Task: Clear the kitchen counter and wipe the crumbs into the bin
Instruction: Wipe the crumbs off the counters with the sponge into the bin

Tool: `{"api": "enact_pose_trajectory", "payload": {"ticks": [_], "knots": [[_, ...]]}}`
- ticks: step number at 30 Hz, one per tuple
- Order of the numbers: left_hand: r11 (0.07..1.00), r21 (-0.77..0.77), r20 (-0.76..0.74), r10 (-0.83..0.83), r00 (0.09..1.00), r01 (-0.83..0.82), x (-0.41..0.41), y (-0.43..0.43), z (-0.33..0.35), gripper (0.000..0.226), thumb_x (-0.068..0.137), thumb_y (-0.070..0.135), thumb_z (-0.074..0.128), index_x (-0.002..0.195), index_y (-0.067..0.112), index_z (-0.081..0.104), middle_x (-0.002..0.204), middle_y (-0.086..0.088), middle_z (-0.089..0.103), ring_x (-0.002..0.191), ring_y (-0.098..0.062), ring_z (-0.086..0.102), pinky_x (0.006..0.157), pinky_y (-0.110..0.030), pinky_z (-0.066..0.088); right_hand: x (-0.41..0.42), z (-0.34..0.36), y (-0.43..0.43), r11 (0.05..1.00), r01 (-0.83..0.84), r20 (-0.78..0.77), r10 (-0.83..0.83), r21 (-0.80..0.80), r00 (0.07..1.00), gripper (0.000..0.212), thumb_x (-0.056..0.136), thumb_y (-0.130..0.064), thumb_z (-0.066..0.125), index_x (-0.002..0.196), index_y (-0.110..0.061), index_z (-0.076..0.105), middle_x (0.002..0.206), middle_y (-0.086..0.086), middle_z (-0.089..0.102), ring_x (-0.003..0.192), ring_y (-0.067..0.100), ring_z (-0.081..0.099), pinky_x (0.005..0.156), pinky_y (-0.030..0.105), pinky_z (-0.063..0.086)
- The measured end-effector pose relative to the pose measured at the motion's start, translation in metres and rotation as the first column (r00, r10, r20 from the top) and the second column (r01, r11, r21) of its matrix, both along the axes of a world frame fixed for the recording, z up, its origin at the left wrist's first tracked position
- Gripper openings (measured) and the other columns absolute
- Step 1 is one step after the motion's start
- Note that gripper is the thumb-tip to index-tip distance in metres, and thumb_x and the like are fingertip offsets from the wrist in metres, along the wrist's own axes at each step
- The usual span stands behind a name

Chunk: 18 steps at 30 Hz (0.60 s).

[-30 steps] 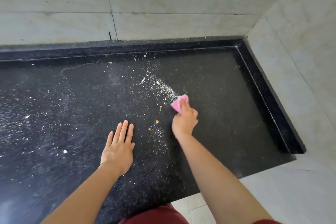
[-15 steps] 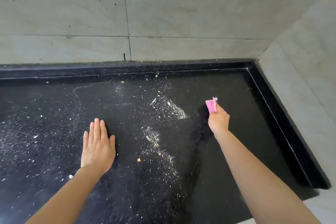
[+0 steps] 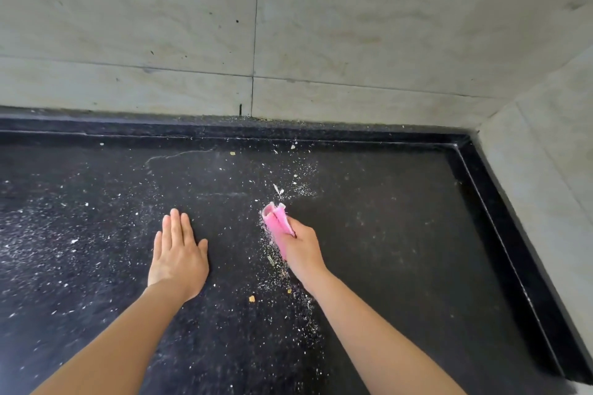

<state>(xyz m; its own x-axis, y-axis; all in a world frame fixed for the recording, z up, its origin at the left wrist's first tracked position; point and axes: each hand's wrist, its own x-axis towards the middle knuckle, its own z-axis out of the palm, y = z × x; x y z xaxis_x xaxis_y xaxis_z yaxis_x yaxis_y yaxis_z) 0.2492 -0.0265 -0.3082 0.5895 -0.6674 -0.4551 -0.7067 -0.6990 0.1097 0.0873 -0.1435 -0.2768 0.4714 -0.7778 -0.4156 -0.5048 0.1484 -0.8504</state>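
Note:
A black speckled counter [image 3: 401, 234] carries scattered pale crumbs [image 3: 288, 292]. My right hand [image 3: 303, 250] grips a folded pink cloth [image 3: 277, 224] and presses it on the counter at the middle, with a line of crumbs along the cloth's left edge. My left hand [image 3: 178, 253] lies flat on the counter, palm down with the fingers together, a short way left of the cloth. More fine crumbs [image 3: 48, 234] cover the counter's left part, and a small patch of crumbs [image 3: 301, 186] lies just beyond the cloth. No bin is in view.
A raised black rim [image 3: 500, 208] bounds the counter at the back and right. Pale tiled walls [image 3: 353, 26] rise behind and to the right, meeting in the far right corner. An orange crumb [image 3: 252, 298] lies between my forearms.
My right hand has swept the pink cloth leftward from the right part of the counter, pushing crumbs into a line. My left hand has stayed flat on the counter.

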Motion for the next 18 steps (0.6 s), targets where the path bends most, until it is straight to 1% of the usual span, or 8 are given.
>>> {"api": "enact_pose_trajectory", "payload": {"ticks": [1, 4, 7, 9, 10, 12, 15, 18], "knots": [[1.0, -0.003, -0.002, 0.0, 1.0, 0.0, 0.001, 0.0, 0.0, 0.062, 0.099, 0.034, 0.006, 0.142, 0.0, -0.023, 0.153, -0.016, -0.026, 0.143, -0.028, -0.021, 0.119, -0.039, -0.004, -0.004, 0.005, -0.01, 0.999, 0.009, -0.01, -0.009, -0.037, 1.0, 0.032, 0.078, -0.059, 0.06, 0.077, -0.029, 0.071, 0.059, -0.014, 0.046, 0.053, 0.003, 0.037, 0.051, 0.019, 0.03], [1.0, -0.019, -0.015, 0.005, 1.0, -0.006, 0.0, 0.0, 0.001, 0.06, 0.099, 0.034, 0.004, 0.137, 0.001, -0.028, 0.152, -0.015, -0.029, 0.143, -0.027, -0.022, 0.119, -0.038, -0.006, -0.023, 0.012, -0.059, 0.951, 0.281, 0.031, -0.279, -0.131, 0.96, 0.061, 0.061, -0.059, 0.054, 0.097, -0.01, 0.062, 0.071, -0.007, 0.05, 0.061, 0.004, 0.042, 0.055, 0.021, 0.033], [1.0, -0.028, 0.002, 0.006, 1.0, -0.006, 0.001, 0.001, -0.003, 0.057, 0.099, 0.034, 0.002, 0.131, 0.003, -0.033, 0.152, -0.015, -0.03, 0.142, -0.027, -0.023, 0.118, -0.037, -0.007, -0.034, 0.008, -0.113, 0.878, 0.457, -0.126, -0.474, -0.145, 0.871, 0.033, 0.085, -0.054, 0.051, 0.087, -0.027, 0.07, 0.08, -0.001, 0.057, 0.079, 0.019, 0.051, 0.075, 0.032, 0.04], [0.999, -0.031, 0.008, 0.008, 1.0, -0.008, 0.001, 0.001, -0.005, 0.057, 0.098, 0.034, 0.002, 0.131, 0.003, -0.034, 0.151, -0.015, -0.031, 0.142, -0.027, -0.023, 0.117, -0.037, -0.007, -0.028, -0.006, -0.13, 0.825, 0.539, -0.282, -0.564, -0.167, 0.776, 0.028, 0.095, -0.034, 0.045, 0.118, -0.034, 0.061, 0.103, 0.006, 0.056, 0.098, 0.028, 0.052, 0.086, 0.036, 0.041], [0.999, -0.032, 0.011, 0.006, 1.0, -0.006, 0.002, 0.001, -0.006, 0.057, 0.098, 0.034, 0.001, 0.131, 0.003, -0.034, 0.151, -0.015, -0.031, 0.142, -0.027, -0.024, 0.117, -0.037, -0.007, -0.019, -0.011, -0.128, 0.809, 0.555, -0.335, -0.585, -0.191, 0.738, 0.034, 0.096, -0.024, 0.043, 0.127, -0.033, 0.054, 0.104, 0.005, 0.051, 0.101, 0.03, 0.05, 0.085, 0.036, 0.04], [0.999, -0.035, 0.016, 0.004, 1.0, -0.003, 0.002, 0.002, -0.008, 0.057, 0.098, 0.035, 0.001, 0.132, 0.004, -0.034, 0.151, -0.014, -0.031, 0.142, -0.026, -0.024, 0.117, -0.037, -0.008, 0.008, -0.019, -0.102, 0.829, 0.488, -0.341, -0.558, -0.274, 0.756, 0.05, 0.093, -0.008, 0.038, 0.132, -0.037, 0.047, 0.101, 0.001, 0.04, 0.098, 0.03, 0.049, 0.083, 0.035, 0.039], [0.999, -0.039, 0.014, 0.003, 1.0, -0.002, 0.002, 0.002, -0.007, 0.058, 0.098, 0.036, 0.002, 0.133, 0.005, -0.033, 0.152, -0.013, -0.03, 0.142, -0.026, -0.023, 0.117, -0.037, -0.008, 0.047, -0.024, -0.045, 0.895, 0.296, -0.263, -0.39, -0.335, 0.882, 0.069, 0.085, 0.008, 0.04, 0.136, -0.039, 0.044, 0.094, -0.011, 0.035, 0.105, 0.027, 0.049, 0.097, 0.04, 0.039], [1.0, -0.03, 0.01, 0.001, 1.0, -0.001, 0.002, 0.002, -0.005, 0.059, 0.098, 0.036, 0.003, 0.134, 0.005, -0.032, 0.152, -0.013, -0.03, 0.142, -0.025, -0.023, 0.117, -0.037, -0.008, 0.067, -0.018, -0.012, 0.963, 0.13, -0.206, -0.18, -0.234, 0.962, 0.063, 0.088, 0.005, 0.046, 0.133, -0.039, 0.049, 0.092, -0.027, 0.034, 0.104, 0.021, 0.049, 0.095, 0.033, 0.037]]}}
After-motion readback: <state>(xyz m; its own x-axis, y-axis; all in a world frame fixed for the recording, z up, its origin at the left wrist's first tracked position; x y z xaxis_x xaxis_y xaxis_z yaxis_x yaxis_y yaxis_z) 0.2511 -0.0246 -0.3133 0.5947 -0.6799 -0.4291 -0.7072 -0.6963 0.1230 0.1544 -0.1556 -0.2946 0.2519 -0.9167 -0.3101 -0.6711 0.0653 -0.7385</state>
